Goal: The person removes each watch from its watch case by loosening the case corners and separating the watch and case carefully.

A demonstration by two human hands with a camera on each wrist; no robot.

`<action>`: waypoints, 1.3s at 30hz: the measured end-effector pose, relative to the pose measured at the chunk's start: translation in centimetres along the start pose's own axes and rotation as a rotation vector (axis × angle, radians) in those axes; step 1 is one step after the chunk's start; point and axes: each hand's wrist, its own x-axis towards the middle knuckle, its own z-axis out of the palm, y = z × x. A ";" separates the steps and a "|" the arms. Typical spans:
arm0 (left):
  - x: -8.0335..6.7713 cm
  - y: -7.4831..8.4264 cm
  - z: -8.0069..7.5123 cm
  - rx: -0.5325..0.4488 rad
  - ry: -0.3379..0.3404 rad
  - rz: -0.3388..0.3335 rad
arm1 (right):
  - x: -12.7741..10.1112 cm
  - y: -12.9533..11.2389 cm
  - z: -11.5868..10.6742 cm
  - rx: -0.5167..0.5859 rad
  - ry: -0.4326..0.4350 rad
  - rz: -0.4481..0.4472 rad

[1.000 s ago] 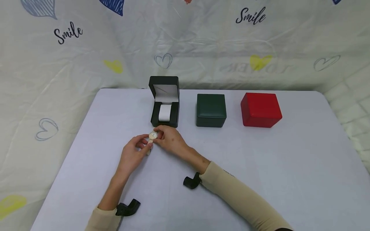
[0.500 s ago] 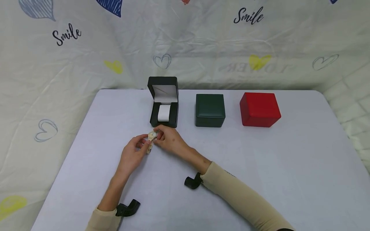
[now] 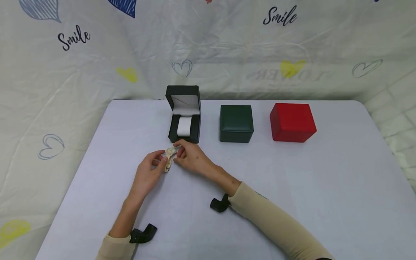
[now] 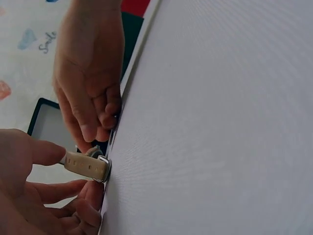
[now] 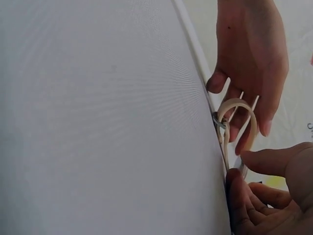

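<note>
A small wristwatch (image 3: 170,151) with a light dial and a cream strap is between the two hands, in front of the open black watch box (image 3: 184,138). My left hand (image 3: 147,176) holds it from the left, thumb over the strap. From the other side my right hand (image 3: 194,157) has thumb and fingers at the watch case. In the left wrist view the strap (image 4: 85,165) shows its holes and a metal buckle. The right wrist view shows the strap (image 5: 236,104) bent into a loop; fingers partly hide the case. A white cushion (image 3: 184,126) sits inside the box.
A closed dark green box (image 3: 236,122) and a closed red box (image 3: 293,122) stand to the right of the black one. All are near the back edge of the white table (image 3: 276,187). A printed sheet (image 3: 227,47) hangs behind.
The watch has tilted and shifted slightly left, baring more of the strap. My right thumb has drawn back a little from it. The boxes stay where they were.
</note>
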 end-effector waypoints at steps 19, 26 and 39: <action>-0.1 1.2 0.4 -0.123 0.185 0.124 | -1.8 -0.6 -3.1 0.059 0.104 -0.068; 0.0 2.1 0.8 -0.119 0.204 0.173 | -2.7 -0.8 -4.8 0.064 0.213 -0.135; 0.5 3.6 1.4 -0.188 0.244 0.243 | -4.1 -0.7 -7.3 0.024 0.320 -0.164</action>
